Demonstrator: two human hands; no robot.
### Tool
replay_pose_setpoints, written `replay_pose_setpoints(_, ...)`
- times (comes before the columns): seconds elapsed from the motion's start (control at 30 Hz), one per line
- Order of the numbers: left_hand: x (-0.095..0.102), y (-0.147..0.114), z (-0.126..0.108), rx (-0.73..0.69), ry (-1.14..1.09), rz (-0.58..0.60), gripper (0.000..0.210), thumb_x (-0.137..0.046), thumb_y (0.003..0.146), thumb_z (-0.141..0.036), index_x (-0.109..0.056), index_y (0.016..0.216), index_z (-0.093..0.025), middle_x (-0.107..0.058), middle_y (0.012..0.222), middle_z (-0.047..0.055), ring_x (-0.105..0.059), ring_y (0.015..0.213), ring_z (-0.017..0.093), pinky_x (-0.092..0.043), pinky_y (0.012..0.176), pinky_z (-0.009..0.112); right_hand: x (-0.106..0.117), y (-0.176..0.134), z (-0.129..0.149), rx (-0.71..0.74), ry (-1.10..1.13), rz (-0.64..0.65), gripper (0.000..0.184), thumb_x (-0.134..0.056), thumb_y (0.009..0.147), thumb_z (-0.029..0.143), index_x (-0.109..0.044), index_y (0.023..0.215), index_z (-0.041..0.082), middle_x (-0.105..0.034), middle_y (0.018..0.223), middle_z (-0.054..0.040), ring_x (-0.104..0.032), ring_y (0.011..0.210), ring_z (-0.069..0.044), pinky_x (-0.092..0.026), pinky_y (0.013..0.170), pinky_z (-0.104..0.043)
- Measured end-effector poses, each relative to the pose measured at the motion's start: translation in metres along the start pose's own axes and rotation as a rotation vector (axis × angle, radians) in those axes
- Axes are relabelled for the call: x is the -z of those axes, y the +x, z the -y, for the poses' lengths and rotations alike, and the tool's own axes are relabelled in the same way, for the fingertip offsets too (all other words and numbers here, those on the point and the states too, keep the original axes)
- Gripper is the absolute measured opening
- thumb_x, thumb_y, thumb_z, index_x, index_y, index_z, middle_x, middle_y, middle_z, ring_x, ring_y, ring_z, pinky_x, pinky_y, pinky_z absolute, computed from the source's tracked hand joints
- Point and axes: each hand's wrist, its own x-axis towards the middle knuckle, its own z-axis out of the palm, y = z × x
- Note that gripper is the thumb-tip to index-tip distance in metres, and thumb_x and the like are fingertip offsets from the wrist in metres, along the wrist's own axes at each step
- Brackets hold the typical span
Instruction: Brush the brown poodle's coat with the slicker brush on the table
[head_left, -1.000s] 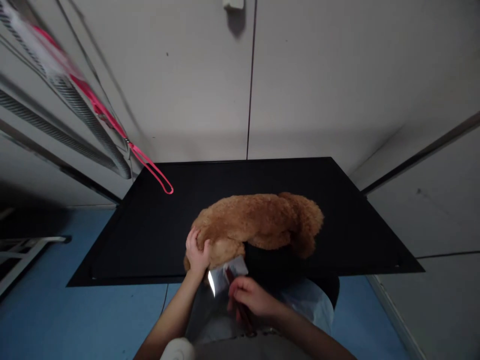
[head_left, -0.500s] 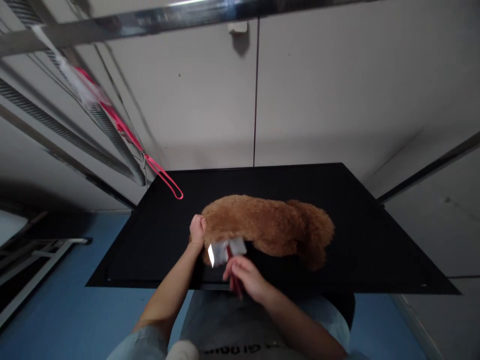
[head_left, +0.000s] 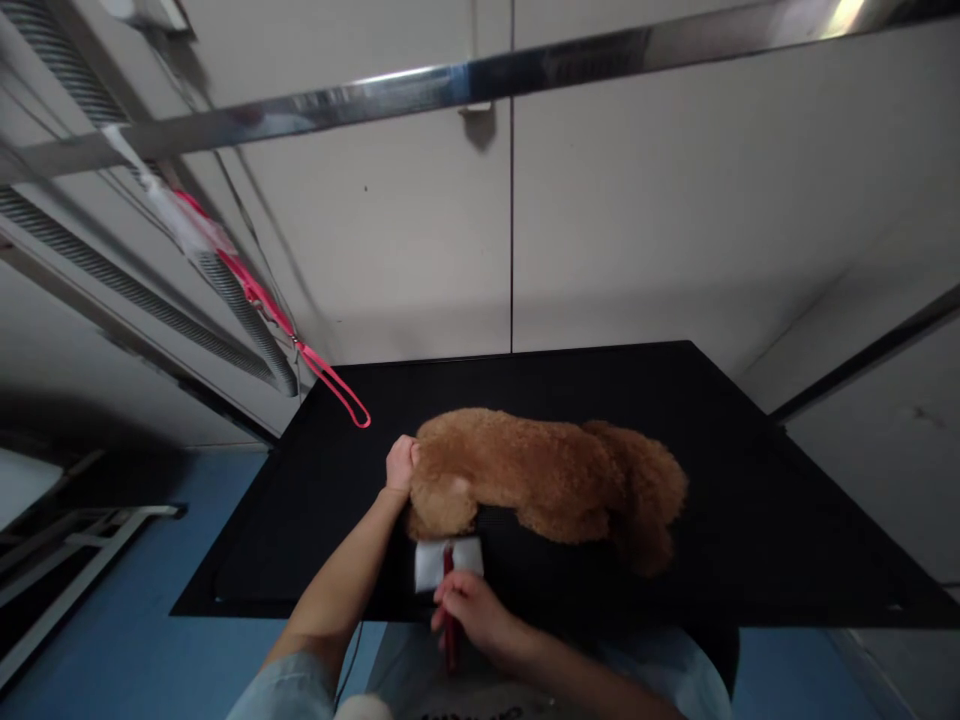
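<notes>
A curly brown dog (head_left: 517, 465) stands lengthwise on a black grooming table (head_left: 337, 560), head to the right and rump to the left. My left hand (head_left: 403, 463) is closed against the rump; what exactly its fingers grip there is hidden. In my right hand (head_left: 472, 605) is a slicker brush (head_left: 448, 565), its red handle pointing towards me. The brush's pale rectangular head lies just below the dog's near hind leg, close to the fur; whether it touches the fur I cannot tell.
A pink loop leash (head_left: 330, 375) hangs over the table's back left corner, beside a grey ribbed hose (head_left: 251, 325). A metal bar (head_left: 420, 92) crosses above, in front of white wall panels (head_left: 637, 220). A white metal frame (head_left: 82, 570) stands on the blue floor at left.
The brush in my right hand has moved down from the dog's hind leg towards me, and its head now faces flatter. My left hand stays at the rump. The view has tilted up slightly.
</notes>
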Motion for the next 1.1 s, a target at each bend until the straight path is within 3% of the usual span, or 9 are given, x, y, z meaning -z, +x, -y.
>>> replay_pose_setpoints(0.07,0.000,0.002,0.002,0.020,0.007,0.018,0.023,-0.036,0.083,-0.028,-0.050,0.067,-0.022,-0.053,0.069,0.002,-0.051,0.068,0.017,-0.039,0.062,0.028,0.000,0.002,-0.003,-0.004,0.010,0.060,0.030,-0.052,0.073,0.049,-0.052,0.083,0.021,-0.062,0.064,0.0005,-0.050,0.039,-0.010,-0.037,0.039,-0.021)
replay_pose_setpoints(0.2,0.001,0.003,0.006,0.072,0.023,0.057,0.024,-0.036,0.085,-0.030,-0.052,0.069,-0.021,-0.054,0.071,0.001,-0.051,0.069,0.016,-0.038,0.063,0.027,0.005,0.009,0.005,0.263,0.039,-0.144,0.031,-0.057,0.072,0.049,-0.052,0.079,0.019,-0.063,0.075,-0.0003,-0.057,0.052,-0.010,-0.041,0.046,-0.020)
replay_pose_setpoints(0.37,0.001,0.005,0.010,0.110,0.033,0.108,0.027,-0.035,0.086,-0.031,-0.051,0.067,-0.021,-0.052,0.065,-0.001,-0.048,0.063,0.014,-0.035,0.060,0.025,0.001,0.005,0.001,-0.034,0.012,0.053,0.032,-0.055,0.073,0.049,-0.052,0.083,0.019,-0.060,0.062,0.0018,-0.050,0.041,-0.010,-0.036,0.040,-0.020)
replay_pose_setpoints(0.53,0.000,0.008,0.012,0.117,0.023,0.128,0.030,-0.033,0.088,-0.033,-0.051,0.068,-0.021,-0.052,0.065,-0.002,-0.048,0.063,0.014,-0.034,0.060,0.026,0.004,0.009,0.012,0.286,-0.020,-0.169,0.035,-0.056,0.074,0.053,-0.052,0.080,0.018,-0.061,0.071,0.0003,-0.056,0.054,-0.011,-0.040,0.048,-0.021)
replay_pose_setpoints(0.67,0.000,0.008,0.013,0.103,0.021,0.142,0.028,-0.035,0.087,-0.031,-0.051,0.067,-0.021,-0.050,0.063,-0.002,-0.047,0.062,0.014,-0.033,0.059,0.025,0.001,0.010,0.000,0.073,-0.058,-0.032,0.040,-0.053,0.075,0.056,-0.053,0.085,0.018,-0.057,0.059,0.0025,-0.050,0.044,-0.010,-0.033,0.041,-0.019)
replay_pose_setpoints(0.83,-0.001,0.006,0.015,0.105,0.022,0.132,0.028,-0.035,0.088,-0.031,-0.053,0.069,-0.020,-0.052,0.065,-0.002,-0.048,0.063,0.014,-0.033,0.059,0.025,0.001,0.011,0.010,0.263,-0.055,-0.115,0.036,-0.055,0.077,0.054,-0.053,0.084,0.018,-0.061,0.070,0.0008,-0.054,0.053,-0.009,-0.040,0.049,-0.020)
replay_pose_setpoints(0.9,0.000,0.005,0.014,0.094,0.019,0.132,0.029,-0.035,0.088,-0.031,-0.053,0.069,-0.020,-0.053,0.065,-0.001,-0.048,0.063,0.014,-0.033,0.059,0.025,0.000,0.010,0.009,0.191,-0.016,-0.139,0.036,-0.055,0.076,0.054,-0.050,0.084,0.019,-0.060,0.068,0.0017,-0.056,0.053,-0.011,-0.040,0.049,-0.021)
replay_pose_setpoints(1.0,0.000,0.003,0.014,0.072,0.010,0.134,0.029,-0.035,0.087,-0.031,-0.052,0.067,-0.020,-0.052,0.064,-0.002,-0.048,0.062,0.014,-0.033,0.058,0.025,-0.003,0.006,0.000,-0.030,0.042,0.031,0.041,-0.055,0.074,0.057,-0.050,0.086,0.019,-0.058,0.059,0.0027,-0.053,0.044,-0.012,-0.038,0.042,-0.022)
replay_pose_setpoints(1.1,0.000,0.001,0.013,0.074,0.006,0.122,0.028,-0.036,0.087,-0.031,-0.052,0.067,-0.020,-0.051,0.063,-0.002,-0.047,0.061,0.013,-0.033,0.057,0.025,-0.003,0.006,0.004,0.081,0.034,0.035,0.042,-0.058,0.071,0.057,-0.052,0.084,0.018,-0.060,0.063,0.0013,-0.054,0.046,-0.011,-0.041,0.045,-0.023)
